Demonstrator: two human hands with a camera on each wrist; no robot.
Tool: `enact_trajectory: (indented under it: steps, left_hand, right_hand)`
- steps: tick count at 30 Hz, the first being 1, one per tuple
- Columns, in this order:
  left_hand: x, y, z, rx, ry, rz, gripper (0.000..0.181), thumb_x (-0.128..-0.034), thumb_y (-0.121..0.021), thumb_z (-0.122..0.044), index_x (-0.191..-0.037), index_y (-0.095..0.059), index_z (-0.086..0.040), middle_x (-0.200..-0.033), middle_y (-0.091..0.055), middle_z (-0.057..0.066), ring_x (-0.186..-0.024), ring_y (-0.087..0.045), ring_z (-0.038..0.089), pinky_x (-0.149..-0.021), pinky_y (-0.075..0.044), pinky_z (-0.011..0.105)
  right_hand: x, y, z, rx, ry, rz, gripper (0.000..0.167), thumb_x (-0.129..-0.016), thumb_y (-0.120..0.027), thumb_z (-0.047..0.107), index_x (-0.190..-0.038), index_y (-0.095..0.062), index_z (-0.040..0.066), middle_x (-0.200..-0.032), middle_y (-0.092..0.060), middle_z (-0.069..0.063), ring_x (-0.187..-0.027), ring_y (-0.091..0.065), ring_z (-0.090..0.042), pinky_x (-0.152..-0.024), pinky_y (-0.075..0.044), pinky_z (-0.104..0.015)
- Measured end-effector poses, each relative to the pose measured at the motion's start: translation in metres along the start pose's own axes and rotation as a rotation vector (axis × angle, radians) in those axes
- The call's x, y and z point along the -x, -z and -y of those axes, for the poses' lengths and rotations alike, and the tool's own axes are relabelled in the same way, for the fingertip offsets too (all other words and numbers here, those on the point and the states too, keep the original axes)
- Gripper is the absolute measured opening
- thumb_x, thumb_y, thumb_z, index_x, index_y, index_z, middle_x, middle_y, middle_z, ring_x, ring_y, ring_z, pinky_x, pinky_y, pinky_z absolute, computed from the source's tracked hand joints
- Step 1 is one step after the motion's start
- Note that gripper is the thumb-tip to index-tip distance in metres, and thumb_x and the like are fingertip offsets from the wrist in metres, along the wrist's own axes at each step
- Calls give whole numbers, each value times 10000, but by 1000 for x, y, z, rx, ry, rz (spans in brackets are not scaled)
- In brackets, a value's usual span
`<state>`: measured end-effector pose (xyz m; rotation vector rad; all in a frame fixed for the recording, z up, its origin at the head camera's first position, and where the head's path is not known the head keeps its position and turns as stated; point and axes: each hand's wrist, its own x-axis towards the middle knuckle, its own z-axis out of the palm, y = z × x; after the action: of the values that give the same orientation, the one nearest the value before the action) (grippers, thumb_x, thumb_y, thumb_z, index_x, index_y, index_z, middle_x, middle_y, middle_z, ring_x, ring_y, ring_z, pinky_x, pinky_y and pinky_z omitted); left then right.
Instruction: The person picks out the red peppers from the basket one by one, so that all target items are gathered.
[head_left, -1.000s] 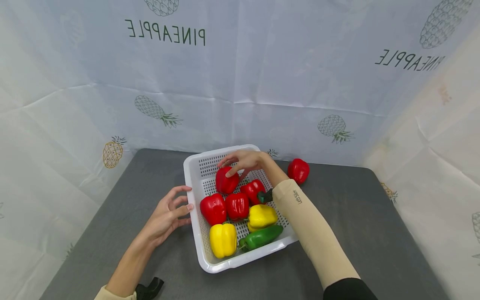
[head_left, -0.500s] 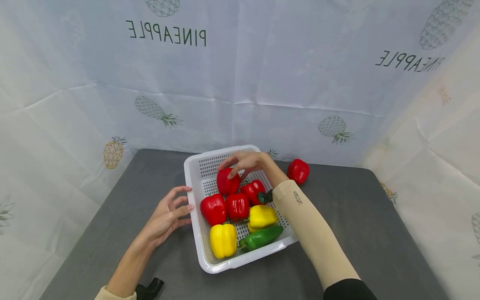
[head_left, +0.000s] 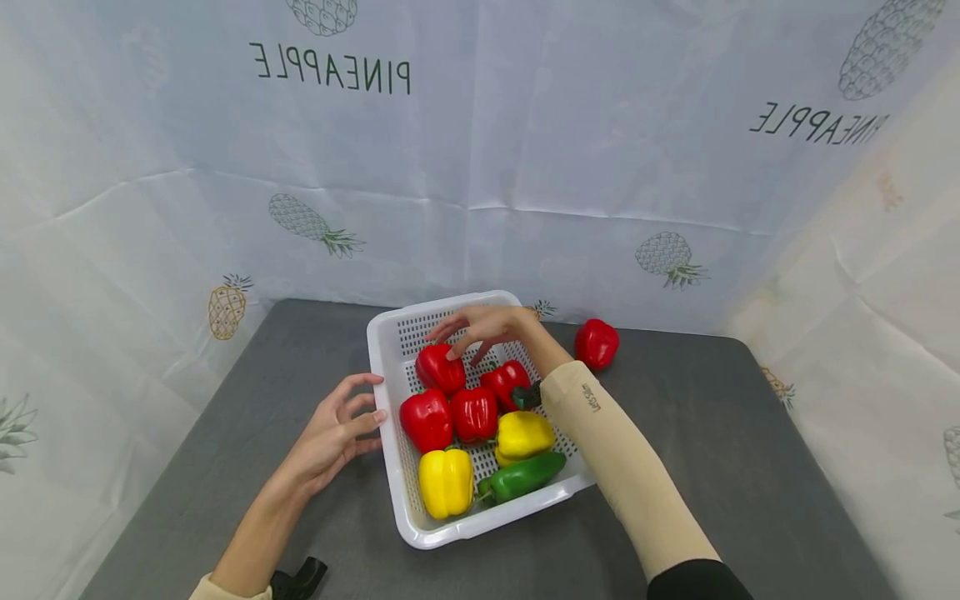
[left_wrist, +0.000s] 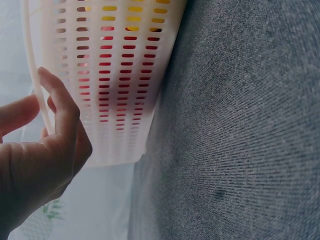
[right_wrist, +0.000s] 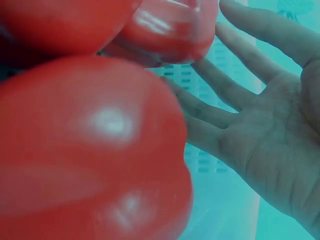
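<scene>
A white plastic basket [head_left: 399, 500] with slotted walls holds red and yellow bell peppers and a long green pepper [head_left: 522, 477]. My left hand [head_left: 341, 429] pinches its left rim between thumb and fingers, seen closely in the left wrist view. Over the basket's far part, my right hand [head_left: 487, 327] reaches down at a red bell pepper [head_left: 440, 369]. In the right wrist view its fingers are spread and fairly straight, with tips at or near that pepper [right_wrist: 170, 30]. Close by lie another two red bell peppers [head_left: 426, 421] and a yellow bell pepper [head_left: 446, 483].
One red bell pepper [head_left: 597, 344] lies outside the basket, on the far right of the dark grey table [head_left: 720, 450]. Behind the table hangs a pale curtain [head_left: 480, 150] printed with pineapples. The right forearm crosses over the basket's right rim.
The red bell pepper under my right hand has shifted left and nearer to the other peppers, and the fingers have loosened from it. My left hand stays on the rim.
</scene>
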<state>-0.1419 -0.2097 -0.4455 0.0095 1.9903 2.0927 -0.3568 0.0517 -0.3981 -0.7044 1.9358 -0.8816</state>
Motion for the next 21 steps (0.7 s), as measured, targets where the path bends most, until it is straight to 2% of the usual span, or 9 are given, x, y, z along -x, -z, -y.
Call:
enact_trajectory:
  steps: [7,15,21]
  left_hand:
    - [0,0,0,-1,12,-1,653,-1057,-679,-111,-1594,-308,-130,-1432,-544,228,-1197,-661,278,-956,-667,423]
    - [0,0,-1,6,15,0,651,-1055,-680,-109,-1589,-309,-132,-1419,-555,203,-1206,-656,280,-964,-665,431]
    - [0,-1,-1,9,18,-1,651,-1054,-682,-109,-1587,-310,-138,-1423,-557,190,-1225,-644,288,-970,-663,436]
  right_hand:
    - [-9,-6,6,29,21,47,721,-908,-828,118,-1575,-565,199,-1650,-522,-78,-1399,-599,-306,-1036,-633,-499]
    - [-16,-11,8,32,23,83,756,-892,-820,23,-1583,-559,186,-1631,-519,-88,-1382,-585,-301,-1020,-643,-491]
    - [-16,-12,6,50,34,86,750,-891,-821,7,-1575,-571,189,-1626,-526,-90,-1403,-571,-308,-1032,-638,-494]
